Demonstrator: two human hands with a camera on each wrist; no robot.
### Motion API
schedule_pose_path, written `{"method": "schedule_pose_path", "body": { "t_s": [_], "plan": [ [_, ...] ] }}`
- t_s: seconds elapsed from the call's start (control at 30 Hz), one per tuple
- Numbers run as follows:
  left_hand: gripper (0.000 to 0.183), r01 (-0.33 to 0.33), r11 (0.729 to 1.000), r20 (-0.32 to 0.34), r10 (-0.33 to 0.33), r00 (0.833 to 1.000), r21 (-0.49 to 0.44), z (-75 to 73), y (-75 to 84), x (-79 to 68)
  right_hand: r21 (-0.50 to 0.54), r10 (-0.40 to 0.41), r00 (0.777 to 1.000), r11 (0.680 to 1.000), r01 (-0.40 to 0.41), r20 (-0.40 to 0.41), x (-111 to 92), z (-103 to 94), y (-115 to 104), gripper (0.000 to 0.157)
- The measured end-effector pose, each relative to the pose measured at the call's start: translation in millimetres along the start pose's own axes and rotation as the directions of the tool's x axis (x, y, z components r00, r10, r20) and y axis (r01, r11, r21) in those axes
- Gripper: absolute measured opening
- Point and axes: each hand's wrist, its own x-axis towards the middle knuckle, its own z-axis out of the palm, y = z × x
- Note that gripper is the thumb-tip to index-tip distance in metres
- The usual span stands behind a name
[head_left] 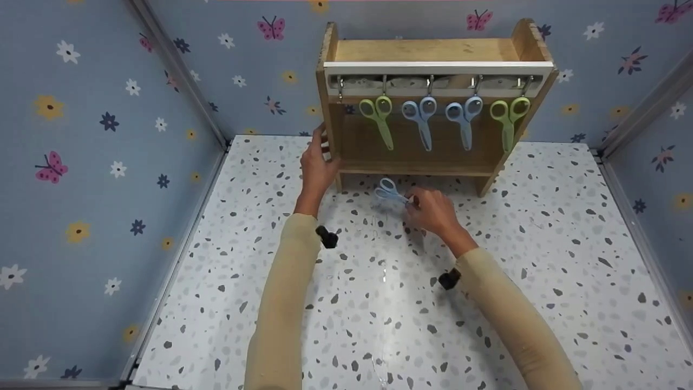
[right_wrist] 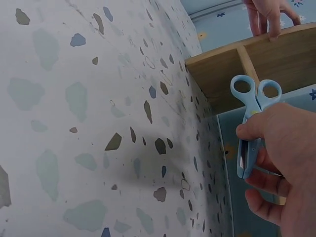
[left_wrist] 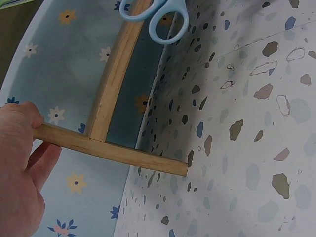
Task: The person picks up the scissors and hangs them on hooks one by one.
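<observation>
A pair of light-blue scissors (head_left: 391, 190) is in my right hand (head_left: 432, 210), below the front of a wooden rack (head_left: 417, 169). In the right wrist view, thumb and fingers pinch the scissors (right_wrist: 251, 104) by the blade end, and both handle loops stick out past the fingertips. My left hand (head_left: 318, 169) holds the rack's left side panel. In the left wrist view, the left hand (left_wrist: 19, 163) has its thumb and fingers on either side of that panel's wooden edge (left_wrist: 148, 159).
Green scissors (head_left: 383, 125), two blue pairs, and another green pair (head_left: 508, 127) hang from the rack's metal hooks. One more hook (head_left: 340, 89) is at the far left. The speckled tabletop (head_left: 346, 325) meets blue patterned walls (head_left: 108, 162) at the sides and back.
</observation>
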Motion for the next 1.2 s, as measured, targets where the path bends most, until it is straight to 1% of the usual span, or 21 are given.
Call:
{"method": "schedule_pose_path", "body": {
  "t_s": [0.13,0.4,0.57,0.8,0.93,1.2],
  "plan": [
    [0.075,0.003,1.000,0.001,-0.003,1.000,0.002,-0.2,0.3,-0.1,-0.004,-0.012,1.000,1.000,0.012,-0.015,0.6,-3.9,-2.1,0.023],
    [0.078,0.047,0.999,0.020,-0.046,0.999,-0.013,0.5,1.4,0.2,-0.003,-0.054,0.997,0.999,0.054,-0.054,0.3,-9.1,-6.3,0.020],
    [0.078,0.058,0.998,0.021,-0.058,0.998,-0.015,0.6,1.9,0.1,-0.012,-0.083,0.993,0.997,0.082,-0.082,1.0,-12.6,-10.6,0.018],
    [0.078,0.024,0.999,0.007,-0.024,1.000,-0.031,-0.3,2.6,0.2,-0.044,-0.109,0.987,0.993,0.105,-0.114,2.7,-18.3,-17.7,0.016],
    [0.078,0.026,0.999,0.010,-0.026,1.000,-0.030,-0.2,2.9,0.3,-0.047,-0.109,0.987,0.993,0.104,-0.116,3.6,-21.4,-20.8,0.013],
    [0.078,0.018,0.999,0.009,-0.018,1.000,-0.033,-0.3,1.2,0.5,-0.048,-0.111,0.985,0.993,0.106,-0.132,6.1,-27.0,-27.5,0.014]
  ]
}}
